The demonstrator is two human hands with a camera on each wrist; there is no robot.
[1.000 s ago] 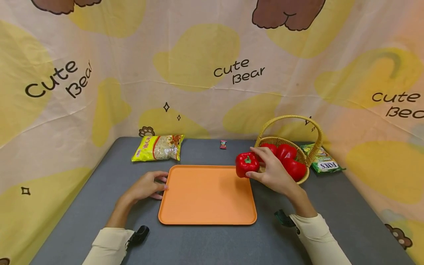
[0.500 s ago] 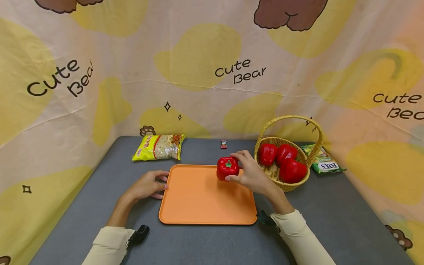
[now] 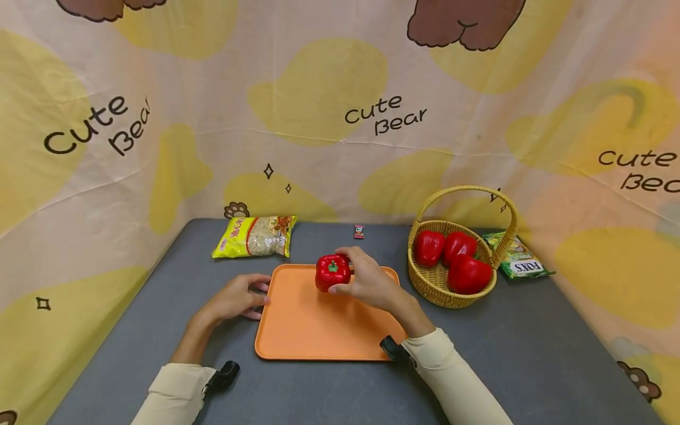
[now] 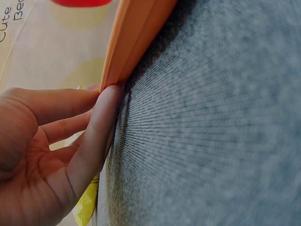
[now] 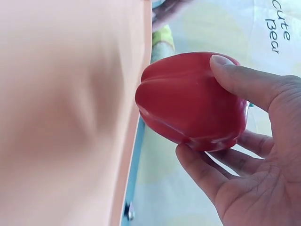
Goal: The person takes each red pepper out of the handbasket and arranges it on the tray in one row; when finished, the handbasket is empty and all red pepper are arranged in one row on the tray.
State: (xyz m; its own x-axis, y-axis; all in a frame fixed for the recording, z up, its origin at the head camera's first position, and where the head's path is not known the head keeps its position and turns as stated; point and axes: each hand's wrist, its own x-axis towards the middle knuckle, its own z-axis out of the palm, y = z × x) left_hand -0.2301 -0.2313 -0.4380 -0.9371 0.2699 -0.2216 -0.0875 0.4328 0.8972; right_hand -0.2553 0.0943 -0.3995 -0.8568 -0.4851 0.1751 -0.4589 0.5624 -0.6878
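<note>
A red bell pepper (image 3: 333, 273) with a green stem is held between the thumb and fingers of my right hand (image 3: 366, 282). In the right wrist view the bell pepper (image 5: 193, 101) is apart from the tray surface, over which it hangs. My left hand (image 3: 234, 301) pinches the left rim of the orange tray (image 3: 319, 336); the left wrist view has thumb and forefinger meeting at the tray edge (image 4: 124, 52). On the right, a yellow wicker basket (image 3: 443, 295) contains three more red bell peppers (image 3: 470, 274).
A yellow snack bag (image 3: 255, 237) lies behind the tray at the left. A small wrapped candy (image 3: 359, 231) is at the table's back edge. Partly behind the basket lies a green FOX'S bag (image 3: 523, 262). Printed cloth (image 3: 319, 106) walls the grey table (image 3: 297, 392).
My right hand has carried the bell pepper leftward from beside the basket to above the tray's back middle. The left hand and the tray have stayed in place.
</note>
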